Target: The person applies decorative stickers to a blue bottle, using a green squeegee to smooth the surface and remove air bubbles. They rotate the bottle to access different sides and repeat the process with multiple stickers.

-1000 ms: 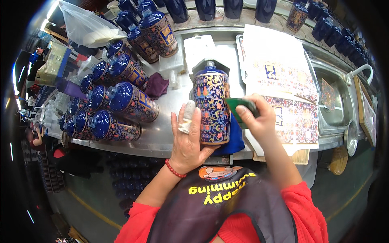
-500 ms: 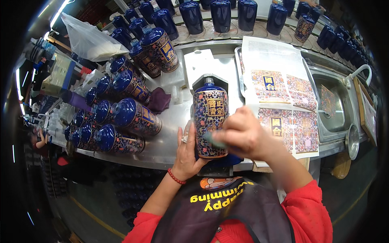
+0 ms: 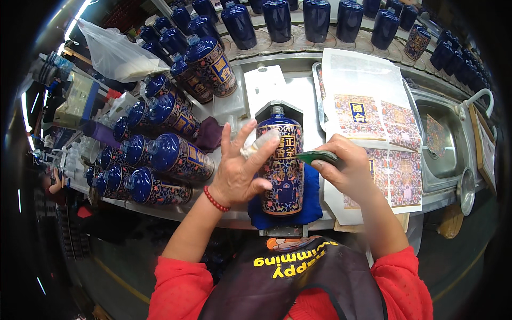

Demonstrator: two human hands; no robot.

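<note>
A dark blue bottle (image 3: 284, 184) with a flowered, gold-patterned wrap lies in front of me with its neck away from me, on a blue cloth (image 3: 314, 209). My left hand (image 3: 237, 168) is over the bottle's left side with its fingers spread; a white wrapping covers part of one finger. Whether a fingertip touches the bottle, I cannot tell. Pinched in my right hand (image 3: 346, 165), at the bottle's right side, is a flat green scraper (image 3: 316, 156), its tip close to the printed panel.
Several decorated bottles (image 3: 176, 154) lie at the left beside a purple cloth (image 3: 209, 134). Printed sheets (image 3: 368, 80) spread to the right, next to a metal sink (image 3: 437, 165). Plain blue bottles (image 3: 280, 21) stand along the curved conveyor (image 3: 298, 49) behind.
My left hand has lifted from the bottle's lower side and moved up over it, fingers spreading. My right hand, with the scraper, has moved up and right off the bottle's lower front. Bottles on the conveyor have shifted.
</note>
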